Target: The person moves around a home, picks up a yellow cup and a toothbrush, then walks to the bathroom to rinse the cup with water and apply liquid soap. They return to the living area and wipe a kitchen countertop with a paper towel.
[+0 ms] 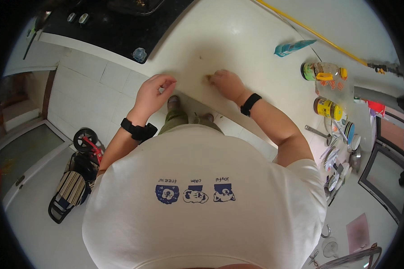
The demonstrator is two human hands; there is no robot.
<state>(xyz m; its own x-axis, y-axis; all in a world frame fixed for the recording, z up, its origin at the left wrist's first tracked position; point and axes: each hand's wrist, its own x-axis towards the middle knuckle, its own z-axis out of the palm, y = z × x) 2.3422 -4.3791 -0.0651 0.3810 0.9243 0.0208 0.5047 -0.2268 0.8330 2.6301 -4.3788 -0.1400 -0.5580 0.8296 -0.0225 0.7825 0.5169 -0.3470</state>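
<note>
My left hand (153,93) hovers at the front edge of the white countertop (238,40), fingers curled inward with nothing visible in them. My right hand (226,83) rests on the countertop near that edge, fingers bent down onto the surface beside a small brownish speck (208,79). Whether it pinches anything I cannot tell. Both wrists wear black bands. My white shirt fills the lower middle of the view.
A black stove top (116,27) lies at the back left with a small clear object (139,54) on its corner. Jars and bottles (324,71), a teal packet (292,47), a yellow rod (318,36) and stacked dishes (343,148) stand to the right. A folded cart (76,179) sits on the tiled floor.
</note>
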